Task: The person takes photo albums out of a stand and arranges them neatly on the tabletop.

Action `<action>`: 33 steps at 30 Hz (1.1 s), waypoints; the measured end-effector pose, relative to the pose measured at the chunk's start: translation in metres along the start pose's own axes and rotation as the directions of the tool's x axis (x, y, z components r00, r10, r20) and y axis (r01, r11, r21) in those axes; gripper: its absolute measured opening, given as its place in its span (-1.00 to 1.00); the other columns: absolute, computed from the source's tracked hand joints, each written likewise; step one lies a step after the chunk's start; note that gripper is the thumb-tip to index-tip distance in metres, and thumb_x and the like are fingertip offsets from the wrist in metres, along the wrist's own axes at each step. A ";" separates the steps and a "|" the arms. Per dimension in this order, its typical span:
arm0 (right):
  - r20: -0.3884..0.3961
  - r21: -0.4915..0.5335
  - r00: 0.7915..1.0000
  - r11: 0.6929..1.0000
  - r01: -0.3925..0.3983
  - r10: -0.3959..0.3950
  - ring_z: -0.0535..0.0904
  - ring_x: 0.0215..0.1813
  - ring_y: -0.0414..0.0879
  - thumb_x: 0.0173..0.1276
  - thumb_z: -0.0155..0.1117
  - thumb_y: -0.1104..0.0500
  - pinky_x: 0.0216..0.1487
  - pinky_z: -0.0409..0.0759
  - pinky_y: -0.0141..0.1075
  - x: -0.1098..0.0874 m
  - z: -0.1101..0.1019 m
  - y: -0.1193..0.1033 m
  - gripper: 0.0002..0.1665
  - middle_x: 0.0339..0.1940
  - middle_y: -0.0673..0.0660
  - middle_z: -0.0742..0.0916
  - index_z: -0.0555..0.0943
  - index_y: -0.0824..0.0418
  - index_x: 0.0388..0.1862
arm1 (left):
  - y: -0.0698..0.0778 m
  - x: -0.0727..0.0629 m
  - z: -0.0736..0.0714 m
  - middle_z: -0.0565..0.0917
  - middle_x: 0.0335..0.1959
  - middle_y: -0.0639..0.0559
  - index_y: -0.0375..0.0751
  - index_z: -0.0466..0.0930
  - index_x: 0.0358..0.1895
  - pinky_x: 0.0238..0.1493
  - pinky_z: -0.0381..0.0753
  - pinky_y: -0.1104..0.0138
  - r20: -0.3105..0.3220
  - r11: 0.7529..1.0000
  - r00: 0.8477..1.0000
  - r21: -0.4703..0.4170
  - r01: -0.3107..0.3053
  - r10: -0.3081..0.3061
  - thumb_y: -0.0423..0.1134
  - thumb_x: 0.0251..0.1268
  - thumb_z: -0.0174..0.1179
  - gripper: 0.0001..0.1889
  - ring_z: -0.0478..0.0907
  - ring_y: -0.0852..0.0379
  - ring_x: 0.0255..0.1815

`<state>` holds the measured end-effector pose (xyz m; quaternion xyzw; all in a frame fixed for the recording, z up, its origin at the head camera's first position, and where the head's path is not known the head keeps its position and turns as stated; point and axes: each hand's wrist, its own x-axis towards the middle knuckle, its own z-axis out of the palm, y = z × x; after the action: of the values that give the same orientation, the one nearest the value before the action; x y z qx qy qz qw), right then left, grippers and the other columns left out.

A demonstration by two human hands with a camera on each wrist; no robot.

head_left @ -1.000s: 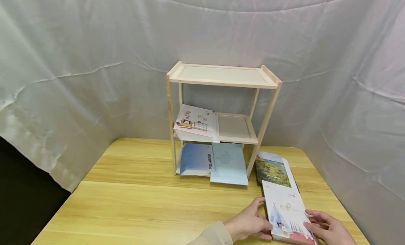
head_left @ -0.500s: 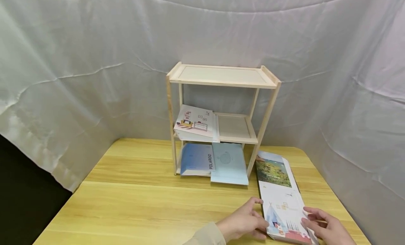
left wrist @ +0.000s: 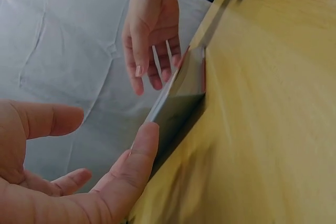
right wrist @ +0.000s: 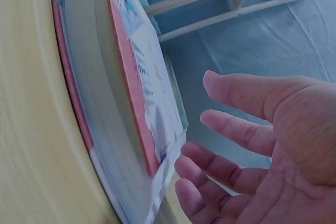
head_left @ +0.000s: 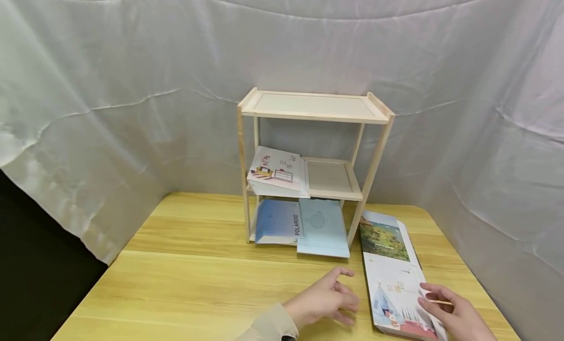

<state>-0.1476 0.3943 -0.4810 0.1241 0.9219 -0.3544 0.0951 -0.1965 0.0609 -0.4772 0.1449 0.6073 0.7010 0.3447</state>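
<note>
A white book with a blue tent on its cover [head_left: 398, 299] lies at the right of the table. In the right wrist view its thick page block [right wrist: 100, 72] faces the camera. My left hand [head_left: 326, 299] hovers to the left of this book, apart from it, with fingers spread and slightly bent. My right hand [head_left: 456, 311] is at the book's right edge, its fingertips [right wrist: 191, 153] loosely bent beside the cover and gripping nothing. Just beyond the tent book, in line with it, lies a book with a landscape photo [head_left: 385, 240].
A three-tier wooden shelf [head_left: 313, 106] stands at the back. Its middle tier holds a white illustrated book [head_left: 277, 170]. On the bottom tier lie a blue "POLAROID" book [head_left: 277, 221] and a pale blue book [head_left: 321, 228] overhanging the front. Grey cloth [head_left: 132, 111] surrounds the table [head_left: 189, 292].
The tent book has shifted slightly left and away from me, lining up with the landscape book. My left hand has let go of its left edge and drawn off leftward. The right hand barely moved.
</note>
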 end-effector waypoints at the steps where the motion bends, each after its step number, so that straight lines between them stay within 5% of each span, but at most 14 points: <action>1: 0.003 -0.005 1.000 1.000 0.007 -0.007 0.69 0.14 0.00 0.57 0.32 -0.25 -0.13 0.62 -0.46 0.000 0.000 -0.002 -0.12 0.24 0.32 0.74 0.47 0.39 0.52 | 0.001 -0.002 -0.002 0.60 -0.01 -0.21 -0.04 0.37 0.46 -0.12 0.90 0.07 -0.006 1.000 1.000 0.005 -0.005 0.005 -0.51 0.44 0.25 -0.40 0.75 -0.16 0.01; 17: 0.012 -0.001 0.993 0.993 0.117 -0.117 0.71 0.17 -0.01 0.63 0.26 -0.20 -0.05 0.67 -0.45 -0.001 0.005 -0.030 -0.20 0.33 0.28 0.73 0.45 0.33 0.56 | 0.024 -0.023 -0.038 0.60 0.01 -0.22 -0.02 0.32 0.50 -0.14 0.90 0.00 -0.058 0.993 0.997 0.110 -0.037 0.044 -0.45 0.48 0.28 -0.38 0.76 -0.23 0.03; 27: -0.001 0.082 0.988 0.985 0.152 -0.153 0.69 0.21 0.01 0.65 0.25 -0.15 -0.02 0.70 -0.44 -0.003 0.007 -0.052 -0.20 0.29 0.26 0.72 0.38 0.32 0.61 | 0.042 -0.035 -0.049 0.60 0.02 -0.22 -0.02 0.30 0.53 -0.09 0.89 -0.04 -0.063 0.982 0.995 0.175 -0.071 0.083 -0.42 0.50 0.27 -0.37 0.73 -0.24 0.05; 33: -0.024 0.033 0.977 0.977 0.212 -0.211 0.70 0.12 -0.10 0.64 0.29 -0.10 -0.02 0.69 -0.46 -0.003 0.009 -0.060 -0.26 0.24 0.21 0.75 0.42 0.30 0.58 | 0.045 -0.040 -0.056 0.58 0.04 -0.23 -0.01 0.28 0.55 -0.05 0.88 -0.06 -0.078 0.985 0.993 0.157 -0.078 0.091 -0.40 0.53 0.27 -0.36 0.73 -0.20 0.05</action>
<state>-0.1617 0.3445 -0.4488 0.0304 0.9244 -0.3775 0.0454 -0.2162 -0.0091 -0.4379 0.1668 0.6668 0.6718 0.2763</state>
